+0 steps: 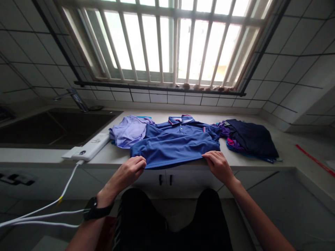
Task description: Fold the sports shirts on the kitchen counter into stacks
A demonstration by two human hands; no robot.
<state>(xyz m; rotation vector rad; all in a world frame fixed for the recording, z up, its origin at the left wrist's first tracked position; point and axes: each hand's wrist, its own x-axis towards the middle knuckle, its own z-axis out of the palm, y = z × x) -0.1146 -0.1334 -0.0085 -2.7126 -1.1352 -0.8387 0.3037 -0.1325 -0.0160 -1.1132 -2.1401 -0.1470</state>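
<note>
A blue polo shirt (175,146) lies spread on the white countertop, its striped collar toward the window and its hem toward me. My left hand (133,167) pinches the hem near its left end. With thumb and fingers, my right hand (216,164) grips the hem farther right, so the edge is stretched between both hands at the counter's front edge. Left of the shirt, touching it, is a crumpled lavender garment (131,130). Against its right sleeve rests a pile of dark navy and purple clothes (251,137).
A dark sink (57,125) with a faucet (77,99) is at the left. A white power strip (91,146) lies on the counter edge, its white cable (69,181) hanging toward me. Cabinet doors are below; a barred window (167,42) is behind. A red strip (315,160) lies far right.
</note>
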